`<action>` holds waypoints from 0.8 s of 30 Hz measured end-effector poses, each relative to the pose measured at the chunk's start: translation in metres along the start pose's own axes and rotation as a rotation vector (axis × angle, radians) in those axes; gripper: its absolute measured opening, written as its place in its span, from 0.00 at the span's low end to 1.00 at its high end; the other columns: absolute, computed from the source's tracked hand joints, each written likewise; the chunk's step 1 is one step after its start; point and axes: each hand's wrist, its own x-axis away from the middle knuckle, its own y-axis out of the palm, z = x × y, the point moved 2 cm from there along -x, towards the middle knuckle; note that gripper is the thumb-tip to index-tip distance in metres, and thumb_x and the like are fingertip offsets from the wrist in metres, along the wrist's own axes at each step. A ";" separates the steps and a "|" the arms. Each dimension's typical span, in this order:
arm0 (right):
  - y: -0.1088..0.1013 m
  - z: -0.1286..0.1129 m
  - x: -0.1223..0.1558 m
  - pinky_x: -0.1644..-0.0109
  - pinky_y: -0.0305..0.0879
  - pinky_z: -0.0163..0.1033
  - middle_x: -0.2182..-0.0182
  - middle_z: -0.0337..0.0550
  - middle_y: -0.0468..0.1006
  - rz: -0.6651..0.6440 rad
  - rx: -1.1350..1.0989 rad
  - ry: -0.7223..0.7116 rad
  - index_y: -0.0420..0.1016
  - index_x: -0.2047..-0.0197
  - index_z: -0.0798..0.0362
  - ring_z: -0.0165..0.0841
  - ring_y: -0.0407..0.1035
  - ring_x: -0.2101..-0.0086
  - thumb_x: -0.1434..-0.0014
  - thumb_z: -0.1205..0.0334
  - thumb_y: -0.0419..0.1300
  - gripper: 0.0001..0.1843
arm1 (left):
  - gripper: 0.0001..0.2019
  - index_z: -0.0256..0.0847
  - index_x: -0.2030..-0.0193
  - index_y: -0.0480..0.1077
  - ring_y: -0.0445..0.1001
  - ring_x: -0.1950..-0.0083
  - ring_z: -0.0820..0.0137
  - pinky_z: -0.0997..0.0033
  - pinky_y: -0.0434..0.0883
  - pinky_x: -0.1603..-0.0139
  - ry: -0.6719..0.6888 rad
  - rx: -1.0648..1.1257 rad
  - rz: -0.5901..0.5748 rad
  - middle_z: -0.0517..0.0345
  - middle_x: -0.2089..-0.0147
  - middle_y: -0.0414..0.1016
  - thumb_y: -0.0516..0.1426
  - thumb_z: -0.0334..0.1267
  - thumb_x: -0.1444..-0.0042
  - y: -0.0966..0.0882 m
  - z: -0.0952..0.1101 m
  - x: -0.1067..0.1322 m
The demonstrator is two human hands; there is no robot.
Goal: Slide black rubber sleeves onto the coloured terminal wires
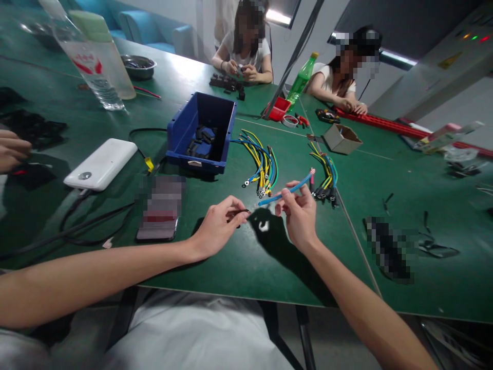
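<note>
My right hand [302, 218] pinches a short blue wire [271, 198] between thumb and fingers. Bare copper strands show at its upper right end. My left hand [215, 226] is closed on a small dark piece [242, 211], pointing toward the wire but apart from it; its exact kind is unclear. Just beyond my hands lies a bundle of yellow, blue and green wires [274, 167] with ring terminals. A second wire bundle [327, 169], with black sleeves on its near ends, lies behind my right hand. The blue bin [196, 163] holds several small black pieces [202, 140].
Left of my hands are a phone [162, 208], a white power bank [100, 164] and black cables [96, 241]. Bottles [110, 56] stand farther back. A small cardboard box [342, 140] sits right. Two people work across the table; another person's hand [13, 149] shows at left.
</note>
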 end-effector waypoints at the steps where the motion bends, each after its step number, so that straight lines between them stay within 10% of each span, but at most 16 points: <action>1: 0.000 0.000 0.000 0.79 0.61 0.30 0.78 0.29 0.71 -0.001 -0.003 -0.002 0.65 0.59 0.47 0.24 0.65 0.83 0.44 0.54 0.66 0.15 | 0.10 0.38 0.62 0.66 0.77 0.63 0.71 0.73 0.72 0.63 0.007 -0.005 0.014 0.56 0.64 0.77 0.59 0.42 0.42 0.000 0.000 0.000; 24: -0.001 0.000 -0.001 0.77 0.65 0.31 0.79 0.27 0.71 -0.040 0.052 -0.056 0.63 0.58 0.47 0.25 0.66 0.83 0.44 0.55 0.66 0.17 | 0.12 0.38 0.62 0.80 0.77 0.66 0.68 0.72 0.73 0.67 0.054 -0.045 0.152 0.53 0.64 0.82 0.65 0.43 0.49 -0.004 0.001 0.000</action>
